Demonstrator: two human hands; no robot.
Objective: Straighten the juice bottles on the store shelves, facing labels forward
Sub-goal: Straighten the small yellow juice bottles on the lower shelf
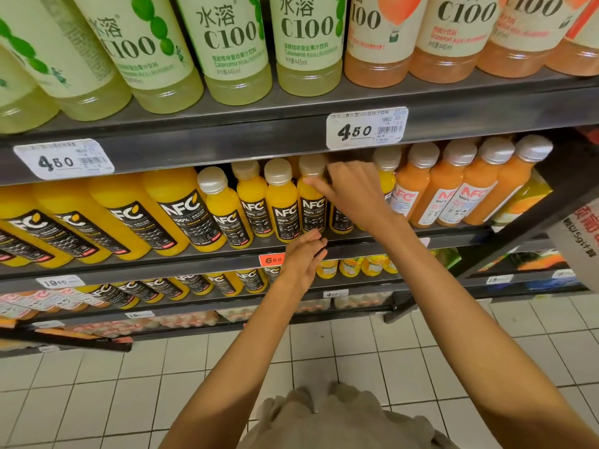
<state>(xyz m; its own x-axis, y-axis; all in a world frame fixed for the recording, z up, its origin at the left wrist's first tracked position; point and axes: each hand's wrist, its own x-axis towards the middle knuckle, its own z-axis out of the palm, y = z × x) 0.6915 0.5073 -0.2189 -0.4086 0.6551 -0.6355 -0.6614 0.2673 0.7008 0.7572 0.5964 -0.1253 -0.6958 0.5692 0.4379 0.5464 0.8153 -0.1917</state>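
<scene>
Small yellow NFC orange juice bottles (281,202) with black labels and white caps stand in a row on the middle shelf (194,262), labels facing out. My right hand (355,189) reaches in under the upper shelf, fingers curled over the top of one small NFC bottle (340,221); only its lower label shows. The thumb side touches the neighbouring bottle (311,205). My left hand (304,254) is at the shelf's front edge below that neighbour, fingers straight, holding nothing.
Large NFC orange bottles (175,209) fill the shelf's left. Peach-coloured NFC bottles (418,189) stand right of my hand. Green C100 bottles (233,43) and pink C100 bottles (453,30) line the upper shelf (227,137), with price tags (366,128). More bottles on the lower shelves; tiled floor (129,400).
</scene>
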